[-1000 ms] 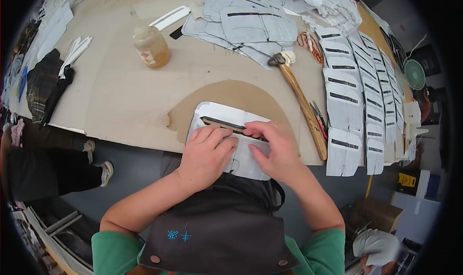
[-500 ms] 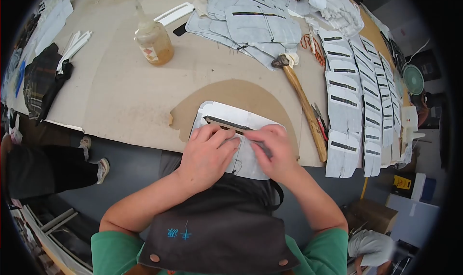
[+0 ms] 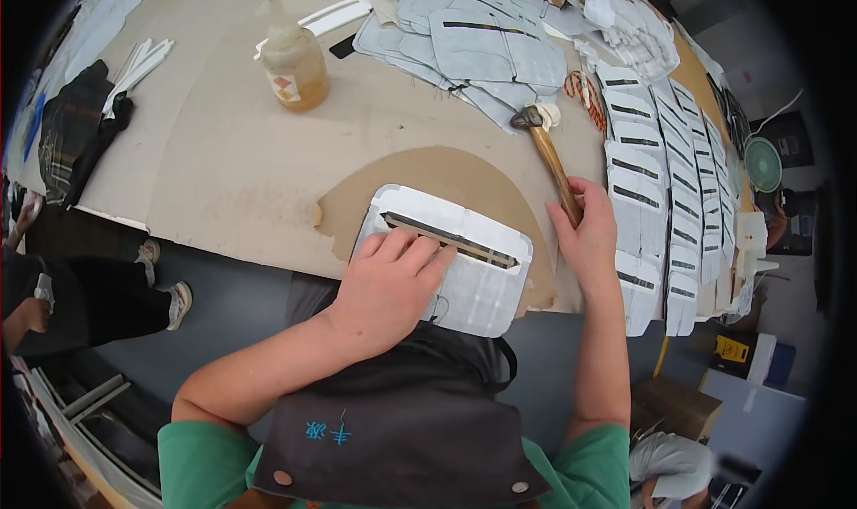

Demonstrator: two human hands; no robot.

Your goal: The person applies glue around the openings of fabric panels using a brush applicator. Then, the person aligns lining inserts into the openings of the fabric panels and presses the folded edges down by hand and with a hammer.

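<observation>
A pale grey-white panel (image 3: 478,295) with a long dark slot lies at the table's front edge, above my lap. My left hand (image 3: 388,281) rests over its left half, fingers slightly bent, their tips pressed along the slot and hiding part of it. A tan strip shows inside the slot. To the right, my right hand (image 3: 586,237) is closed around the wooden handle of a hammer (image 3: 553,156). The hammer's dark head points away from me, beside a small white wad. The lower end of the handle is hidden by my hand.
Beneath the panel lies a rounded brown board (image 3: 428,165). A glue bottle (image 3: 299,76) stands at the back left, near a pile of similar panels (image 3: 491,45). Rows of slotted panels (image 3: 636,183) cover the right side. Another person's legs (image 3: 107,299) show at the left.
My right hand has left the panel, moved right and taken hold of the hammer's handle. The left hand remains on the panel. The view has shifted slightly.
</observation>
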